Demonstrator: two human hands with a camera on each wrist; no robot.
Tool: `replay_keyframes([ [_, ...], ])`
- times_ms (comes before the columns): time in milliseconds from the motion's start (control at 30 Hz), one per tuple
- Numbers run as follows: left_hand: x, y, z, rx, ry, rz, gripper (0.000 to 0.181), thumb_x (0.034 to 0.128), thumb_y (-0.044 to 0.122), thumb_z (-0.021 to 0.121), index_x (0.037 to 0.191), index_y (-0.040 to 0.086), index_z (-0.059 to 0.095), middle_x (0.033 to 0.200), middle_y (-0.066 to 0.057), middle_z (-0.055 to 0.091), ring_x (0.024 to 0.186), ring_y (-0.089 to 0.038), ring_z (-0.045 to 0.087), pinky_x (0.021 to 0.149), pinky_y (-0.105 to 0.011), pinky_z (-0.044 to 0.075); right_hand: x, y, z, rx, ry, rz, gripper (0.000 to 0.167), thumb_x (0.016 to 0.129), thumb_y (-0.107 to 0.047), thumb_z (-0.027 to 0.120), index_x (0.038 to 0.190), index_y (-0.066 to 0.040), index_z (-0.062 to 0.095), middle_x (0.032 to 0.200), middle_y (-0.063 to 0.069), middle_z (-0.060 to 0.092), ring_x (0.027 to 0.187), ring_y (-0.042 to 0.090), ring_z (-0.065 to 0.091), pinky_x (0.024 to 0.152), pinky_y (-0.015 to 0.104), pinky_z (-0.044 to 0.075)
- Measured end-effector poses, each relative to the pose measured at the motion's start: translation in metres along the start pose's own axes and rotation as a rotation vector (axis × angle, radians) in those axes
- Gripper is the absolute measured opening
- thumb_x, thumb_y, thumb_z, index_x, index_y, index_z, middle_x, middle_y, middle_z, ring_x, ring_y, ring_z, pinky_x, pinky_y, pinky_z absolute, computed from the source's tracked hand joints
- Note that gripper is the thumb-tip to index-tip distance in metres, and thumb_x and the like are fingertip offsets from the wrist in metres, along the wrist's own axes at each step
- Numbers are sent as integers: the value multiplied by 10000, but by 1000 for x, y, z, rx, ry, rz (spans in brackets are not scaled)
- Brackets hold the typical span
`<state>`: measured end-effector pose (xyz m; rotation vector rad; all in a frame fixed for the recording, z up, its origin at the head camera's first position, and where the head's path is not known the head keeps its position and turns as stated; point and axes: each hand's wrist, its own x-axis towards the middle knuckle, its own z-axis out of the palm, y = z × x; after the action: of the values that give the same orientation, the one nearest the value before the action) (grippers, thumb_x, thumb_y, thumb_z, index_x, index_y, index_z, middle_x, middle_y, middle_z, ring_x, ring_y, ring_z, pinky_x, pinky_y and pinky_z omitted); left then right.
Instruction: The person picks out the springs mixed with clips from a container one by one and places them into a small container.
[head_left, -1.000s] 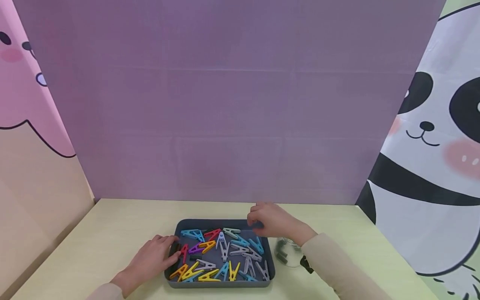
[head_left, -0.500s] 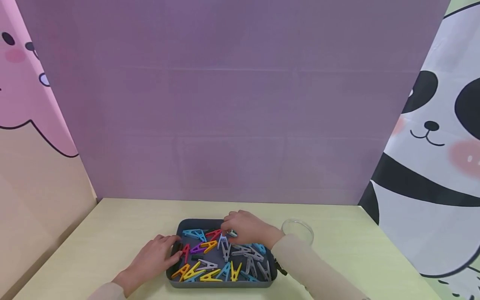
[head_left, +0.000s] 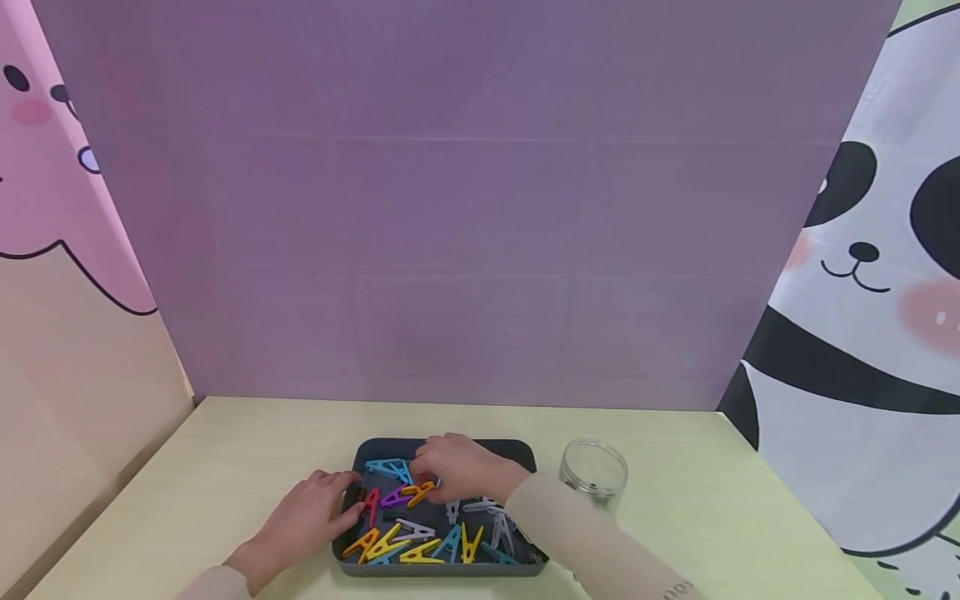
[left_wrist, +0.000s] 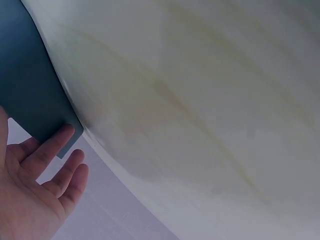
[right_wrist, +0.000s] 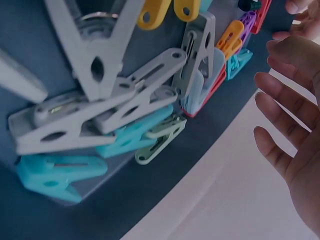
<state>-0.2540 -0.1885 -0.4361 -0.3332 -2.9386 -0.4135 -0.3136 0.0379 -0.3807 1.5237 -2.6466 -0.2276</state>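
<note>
Ok so the right hand (head_left: pixel 467 467) has just slid to 11 o'clock in the tray (head_left: pixel 442 571), fingers slightly parted, holding nothing I can see, putting the orange clip (head_left: pixel 423 488) at 10 within easy reach while the left hand (head_left: pixel 311 515) rests relaxed fingers on the tray at 9.

A pale yellowish bench (head_left: pixel 262 450) carries a dark grey, round-cornered tray (head_left: pixel 450 570), which lies flat with its left end touching the left hand (head_left: pixel 311 512) and its far half under the right hand (head_left: pixel 461 467). A clear round jar (head_left: pixel 594 460) stands upright to the right of both hands, apart from the tray.
</note>
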Motion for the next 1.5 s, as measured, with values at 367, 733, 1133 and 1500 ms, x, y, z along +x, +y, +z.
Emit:
replay_keyframes([
  [367, -1, -1, 1, -1, -4, 2, 393, 803, 395, 652, 1105, 149, 602, 1075, -13, 648, 973, -190, 551, 864, -411, 479, 15, -9, 13, 7, -3, -46, 161, 778, -363, 702, 911, -279, 668, 817, -155, 595, 752, 18, 464, 633, 142, 375],
  [733, -2, -1, -1, -1, 27, 28, 381, 811, 394, 644, 1094, 141, 604, 1047, -9, 654, 936, -177, 554, 835, -388, 488, 25, -19, 21, 15, -50, -61, 127, 794, -379, 683, 884, -294, 657, 791, -169, 606, 734, 20, 456, 612, 159, 353],
  [1133, -1, -1, 1, 3, 37, 30, 377, 808, 390, 649, 1088, 142, 605, 1040, -6, 656, 933, -175, 558, 830, -392, 491, 28, -21, 21, -2, -73, -47, 119, 788, -399, 682, 850, -301, 658, 781, -179, 599, 739, 16, 461, 603, 166, 349],
  [1500, -2, 0, 0, 2, 34, 34, 369, 802, 379, 658, 1085, 146, 608, 1044, -5, 655, 934, -174, 559, 821, -387, 492, 28, -23, 23, -29, -82, -25, 159, 767, -416, 700, 881, -309, 668, 799, -189, 594, 729, 20, 444, 622, 170, 355],
])
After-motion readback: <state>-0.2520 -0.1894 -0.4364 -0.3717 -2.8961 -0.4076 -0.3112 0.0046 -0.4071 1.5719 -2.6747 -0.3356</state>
